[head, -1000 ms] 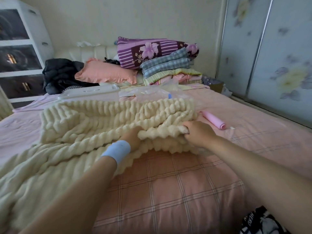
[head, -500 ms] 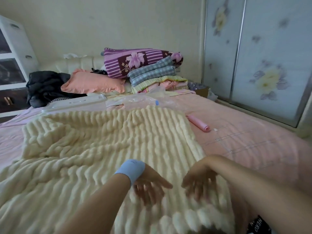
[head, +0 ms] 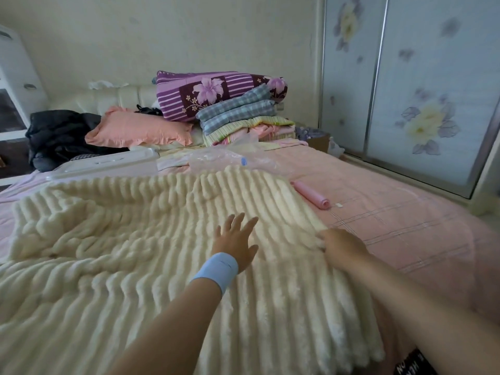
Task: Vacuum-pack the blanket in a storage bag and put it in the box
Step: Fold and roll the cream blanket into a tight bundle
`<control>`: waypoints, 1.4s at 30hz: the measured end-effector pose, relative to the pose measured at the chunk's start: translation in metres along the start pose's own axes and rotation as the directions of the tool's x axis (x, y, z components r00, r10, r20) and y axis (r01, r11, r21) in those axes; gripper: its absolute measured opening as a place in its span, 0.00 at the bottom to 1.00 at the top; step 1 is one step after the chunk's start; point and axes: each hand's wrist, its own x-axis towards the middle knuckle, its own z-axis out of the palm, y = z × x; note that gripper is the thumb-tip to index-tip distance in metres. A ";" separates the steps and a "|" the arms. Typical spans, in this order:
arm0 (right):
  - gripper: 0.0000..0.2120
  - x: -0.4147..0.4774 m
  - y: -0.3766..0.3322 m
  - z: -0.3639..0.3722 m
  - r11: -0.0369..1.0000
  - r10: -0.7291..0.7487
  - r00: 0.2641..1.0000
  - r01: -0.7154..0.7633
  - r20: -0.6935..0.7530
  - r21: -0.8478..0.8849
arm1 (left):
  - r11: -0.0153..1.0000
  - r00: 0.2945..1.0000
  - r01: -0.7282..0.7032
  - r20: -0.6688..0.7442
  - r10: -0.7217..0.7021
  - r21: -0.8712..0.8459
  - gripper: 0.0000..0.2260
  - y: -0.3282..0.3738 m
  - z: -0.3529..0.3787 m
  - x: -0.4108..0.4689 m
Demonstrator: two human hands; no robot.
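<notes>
Nearest me, the blanket (head: 135, 253) is hanging over the near edge of the bed (head: 405, 226), and that's the risk I'm flagging. It's looking thick and heavy, so the overhang could be dragging the whole spread down once a fold lifts it. Its left side is also bunching into wrinkles, so a fold from here could be coming out lopsided and too bulky for the bag. Left grip (head: 235, 244), blue wristband (head: 216, 269) behind it, is lying wide open, fingers spread, flat on or just over the pile mid-blanket; I can't tell contact. Right grip (head: 342, 246) is curling narrow on the blanket's right edge with fingertips buried in the pile, so I'm reading it as pinching that edge. Further out, a pink tube (head: 311, 194) is lying just beside the blanket's far right corner. Beyond that, the clear storage bag (head: 216, 158) is sitting crumpled at the blanket's far edge, holding nothing that I can see, with a white box lid (head: 108, 162) to its left.
</notes>
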 end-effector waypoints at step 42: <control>0.29 0.182 -0.195 -0.044 0.979 -0.131 0.907 0.183 0.400 -0.094 | 0.976 0.769 0.020 0.620 -0.154 0.218 0.36 -0.138 -0.034 0.137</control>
